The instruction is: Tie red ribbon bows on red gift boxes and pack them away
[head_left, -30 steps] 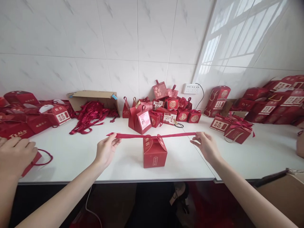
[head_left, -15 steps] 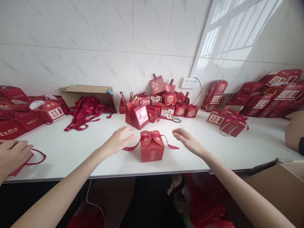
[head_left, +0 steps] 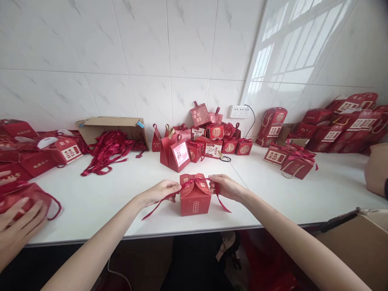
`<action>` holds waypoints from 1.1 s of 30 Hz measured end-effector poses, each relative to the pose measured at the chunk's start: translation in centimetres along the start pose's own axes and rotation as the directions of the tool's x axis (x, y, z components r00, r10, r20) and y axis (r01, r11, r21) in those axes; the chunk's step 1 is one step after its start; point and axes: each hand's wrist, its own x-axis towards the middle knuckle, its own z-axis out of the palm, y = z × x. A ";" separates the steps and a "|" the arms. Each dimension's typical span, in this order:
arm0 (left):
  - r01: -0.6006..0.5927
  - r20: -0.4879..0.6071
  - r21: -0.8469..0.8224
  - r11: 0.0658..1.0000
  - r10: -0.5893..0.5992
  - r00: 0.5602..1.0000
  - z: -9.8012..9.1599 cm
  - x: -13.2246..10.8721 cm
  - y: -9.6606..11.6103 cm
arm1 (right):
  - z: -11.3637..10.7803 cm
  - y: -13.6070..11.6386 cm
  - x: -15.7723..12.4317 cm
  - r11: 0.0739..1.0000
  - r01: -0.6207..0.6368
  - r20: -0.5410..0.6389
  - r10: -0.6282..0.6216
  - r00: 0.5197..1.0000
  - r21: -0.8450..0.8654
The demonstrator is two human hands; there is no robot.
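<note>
A red gift box [head_left: 195, 205] with gold lettering stands upright on the white table [head_left: 121, 210], close to its front edge. Dark red ribbon [head_left: 196, 181] crosses the top flaps, and its two tails hang out to the sides. At the box's left, my left hand [head_left: 162, 191] is closed, pinching the left length of ribbon between thumb and fingers. My right hand [head_left: 223, 186] pinches the other length on the right side. Both hands are level with the top of the box.
Red gift boxes [head_left: 209, 139] are piled against the tiled wall, with more stacks at left and right. A cardboard box [head_left: 110, 122] lies on its side, spilling red ribbons [head_left: 107, 150]. Another person's hand [head_left: 26, 220] holds a red box at left. An open carton [head_left: 354, 242] stands at right.
Both my hands have moved inward to the gift box and closed on the ribbon, which is now drawn outward from the middle. The other person's box at left has shifted into fuller view.
</note>
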 end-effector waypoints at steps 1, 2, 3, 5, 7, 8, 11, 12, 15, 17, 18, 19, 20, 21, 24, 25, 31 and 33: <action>-0.005 -0.013 -0.007 1.000 0.005 1.000 -0.1 0.0 -0.2 | -0.2 0.1 0.0 1.000 0.006 0.001 -0.006 1.000 -0.009; -0.011 -0.023 -0.017 1.000 0.011 1.000 -0.3 0.0 -0.4 | -0.4 0.2 0.0 1.000 0.012 0.001 -0.012 1.000 -0.028; -0.021 -0.030 -0.026 0.999 0.021 0.999 -0.4 0.0 -0.6 | -0.6 0.2 0.0 0.999 0.017 -0.001 -0.017 1.000 -0.051; -0.039 -0.045 -0.053 0.998 0.037 0.998 -0.7 0.0 -1.0 | -1.0 0.4 -0.1 0.995 0.025 -0.008 -0.025 1.000 -0.092; -0.042 -0.051 -0.088 0.995 0.038 0.998 -0.9 0.1 -1.5 | -1.4 0.4 -0.3 0.992 0.023 -0.012 -0.025 1.000 -0.126; -0.043 -0.051 -0.102 0.994 0.038 0.998 -1.0 0.2 -1.8 | -1.6 0.4 -0.4 0.990 0.019 -0.016 -0.021 1.000 -0.141; -0.088 -0.028 -0.094 0.992 0.086 0.996 -1.4 0.7 -3.1 | -2.1 0.6 -0.5 0.983 0.011 -0.017 -0.014 1.000 -0.182; -0.112 -0.018 -0.078 0.991 0.111 0.994 -1.5 0.8 -3.5 | -2.2 0.8 -0.5 0.981 0.014 -0.011 -0.017 1.000 -0.193; -0.147 -0.002 -0.043 0.988 0.147 0.989 -1.8 1.2 -4.4 | -2.3 1.7 -0.3 0.980 0.036 0.006 -0.036 0.999 -0.196; -0.129 0.002 -0.035 0.991 0.129 0.992 -1.8 1.2 -4.1 | -2.3 2.0 -0.2 0.980 0.038 0.021 -0.034 0.999 -0.195; -0.111 0.006 -0.025 0.994 0.111 0.994 -1.7 1.1 -3.7 | -2.3 1.9 -0.1 0.977 0.032 0.029 -0.026 0.999 -0.212; -0.090 0.010 -0.010 0.996 0.090 0.996 -1.6 1.0 -3.2 | -2.3 1.7 -0.2 0.969 0.023 0.036 -0.014 0.999 -0.247; -0.065 0.012 0.009 0.998 0.065 0.998 -1.5 0.8 -2.5 | -2.2 1.2 -0.3 0.956 0.015 0.039 -0.004 0.999 -0.293; -0.039 0.015 0.027 0.999 0.038 0.999 -1.4 0.5 -1.8 | -2.2 0.5 -0.4 0.939 0.009 0.041 0.006 0.999 -0.344; 0.025 0.021 0.063 0.998 -0.026 0.999 -1.0 -0.3 0.5 | -1.5 -2.3 -1.1 0.897 0.017 0.064 0.012 0.998 -0.442; 0.043 0.020 0.072 0.996 -0.045 0.999 -0.9 -0.5 1.2 | -1.1 -3.2 -1.3 0.900 0.029 0.081 0.007 0.997 -0.436; 0.052 -0.020 0.129 0.990 -0.050 0.999 -0.4 -1.1 4.8 | 2.3 -5.3 -1.0 0.935 0.173 0.194 -0.116 0.974 -0.309; 0.038 -0.040 0.186 0.982 -0.031 0.999 -0.2 -1.0 5.7 | 3.3 -4.9 -0.5 0.898 0.240 0.217 -0.168 0.962 -0.370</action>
